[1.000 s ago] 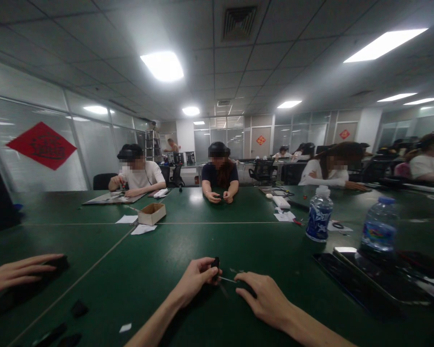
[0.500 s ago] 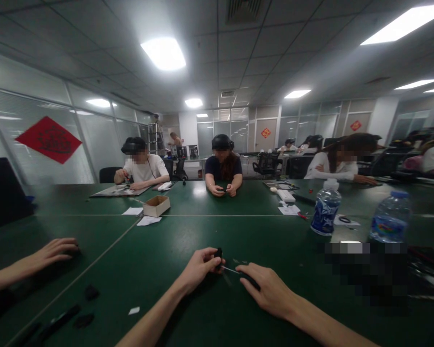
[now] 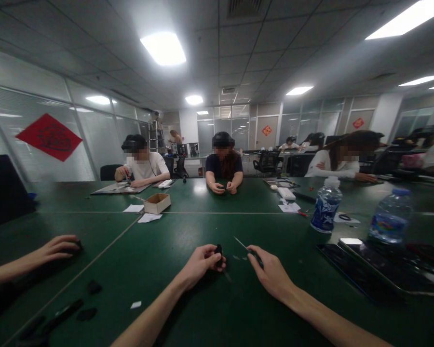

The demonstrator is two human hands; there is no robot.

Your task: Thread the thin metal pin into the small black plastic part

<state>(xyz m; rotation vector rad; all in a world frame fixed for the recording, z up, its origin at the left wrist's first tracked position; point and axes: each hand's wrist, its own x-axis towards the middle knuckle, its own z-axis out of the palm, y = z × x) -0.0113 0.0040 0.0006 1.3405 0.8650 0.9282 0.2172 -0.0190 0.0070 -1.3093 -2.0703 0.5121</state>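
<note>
The left hand (image 3: 204,260) pinches a small black part (image 3: 219,254) between thumb and fingers, its long axis roughly upright. How it is shaped inside the grip is too small and hidden to tell.

The right hand (image 3: 271,270) is curled around the dark handle of a screwdriver (image 3: 241,243), whose thin shaft slants forward and to the left. The tip is apart from the part, just to its right and slightly beyond it. The relation that matters most, I judge, is this gap: the part lies left of the right hand, and the shaft's line runs past its far side rather than at it.

On the counter (image 3: 202,226) between the hands lie a few pale scraps (image 3: 239,258), flat and seemingly too low to be in the way. To the left are a white scrap (image 3: 136,304), a long black piece (image 3: 63,311) and smaller black pieces (image 3: 86,314), and past them a neighbour's hand (image 3: 60,246) over a dark object (image 3: 80,245).

On the right, well apart from the right hand, are two phones (image 3: 358,274), with two bottles (image 3: 326,208) behind them. Farther forward stands a small box (image 3: 157,204) beside papers (image 3: 150,218), and a co-worker (image 3: 224,168) sits opposite.
</note>
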